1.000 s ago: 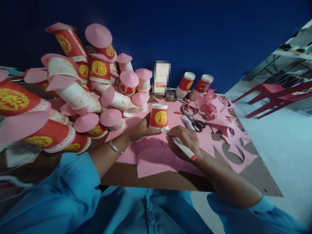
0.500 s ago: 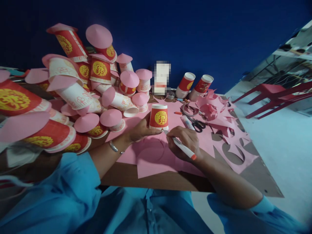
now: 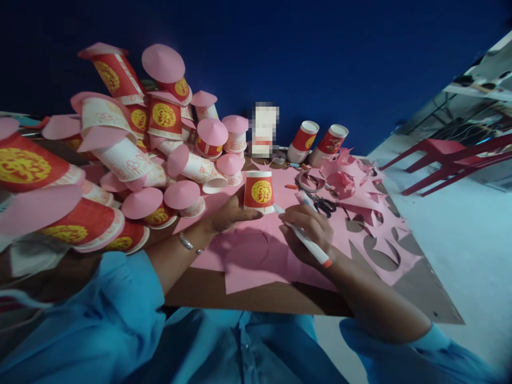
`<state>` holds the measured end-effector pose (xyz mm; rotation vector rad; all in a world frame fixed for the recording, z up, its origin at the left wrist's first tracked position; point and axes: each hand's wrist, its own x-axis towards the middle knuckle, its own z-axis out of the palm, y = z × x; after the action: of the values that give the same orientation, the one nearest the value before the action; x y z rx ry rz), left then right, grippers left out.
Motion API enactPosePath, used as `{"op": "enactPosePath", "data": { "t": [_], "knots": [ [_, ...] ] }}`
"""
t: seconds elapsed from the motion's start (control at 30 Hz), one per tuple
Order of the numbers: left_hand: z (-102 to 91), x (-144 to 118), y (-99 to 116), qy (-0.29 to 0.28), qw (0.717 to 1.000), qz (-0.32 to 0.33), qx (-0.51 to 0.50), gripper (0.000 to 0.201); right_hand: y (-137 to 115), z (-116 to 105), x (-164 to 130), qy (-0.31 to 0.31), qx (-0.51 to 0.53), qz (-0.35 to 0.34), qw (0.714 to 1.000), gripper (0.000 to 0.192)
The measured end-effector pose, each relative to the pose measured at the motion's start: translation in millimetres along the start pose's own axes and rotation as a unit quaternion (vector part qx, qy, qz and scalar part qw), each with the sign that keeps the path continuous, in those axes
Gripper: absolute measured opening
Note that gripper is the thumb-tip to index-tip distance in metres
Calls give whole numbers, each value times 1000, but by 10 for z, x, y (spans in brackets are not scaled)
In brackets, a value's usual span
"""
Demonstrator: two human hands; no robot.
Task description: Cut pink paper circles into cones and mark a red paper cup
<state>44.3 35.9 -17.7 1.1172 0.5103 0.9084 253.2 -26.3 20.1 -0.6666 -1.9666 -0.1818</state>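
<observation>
My left hand (image 3: 230,214) grips a red and white paper cup (image 3: 259,192) with a yellow round emblem, turned upside down. Its thumb lies along the cup's lower rim. In my right hand (image 3: 306,230) is a white marker (image 3: 310,246) with an orange-red end, its tip close to the cup's lower right edge. I cannot tell whether the tip touches the cup. Beneath both hands lies pink paper (image 3: 248,261) with a faint curved outline on it.
Many cups with pink cone tops (image 3: 182,193) are heaped at the left. Black-handled scissors (image 3: 325,205), a tape roll (image 3: 312,181) and pink paper scraps (image 3: 352,181) lie at the right. Two cup stacks (image 3: 303,141) stand at the back. A red plastic chair (image 3: 444,152) is beyond the table.
My right hand has shifted slightly right with the marker, whose tip has moved from below the cup to its lower right side. The cup has moved slightly left in view.
</observation>
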Motion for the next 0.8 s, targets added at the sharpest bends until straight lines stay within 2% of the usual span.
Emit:
{"op": "enactPosePath", "data": {
  "t": [0.17, 0.3, 0.47, 0.63, 0.8],
  "knots": [
    [24, 21, 49, -35, 999, 1, -38, 53, 91, 32, -55, 42, 2, 66, 997, 27],
    [41, -7, 94, -29, 998, -19, -48, 48, 114, 84, -99, 26, -6, 78, 997, 29],
    [27, -5, 68, -18, 999, -12, -32, 61, 85, 103, -106, -4, -30, 34, 999, 28],
    [2, 11, 1, -4, 999, -32, -6, 69, 78, 68, -81, -23, -23, 6, 999, 26],
    [-11, 8, -16, 3, 1000, -13, -19, 80, 33, -3, -29, 8, -18, 1, 1000, 25]
  ]
}}
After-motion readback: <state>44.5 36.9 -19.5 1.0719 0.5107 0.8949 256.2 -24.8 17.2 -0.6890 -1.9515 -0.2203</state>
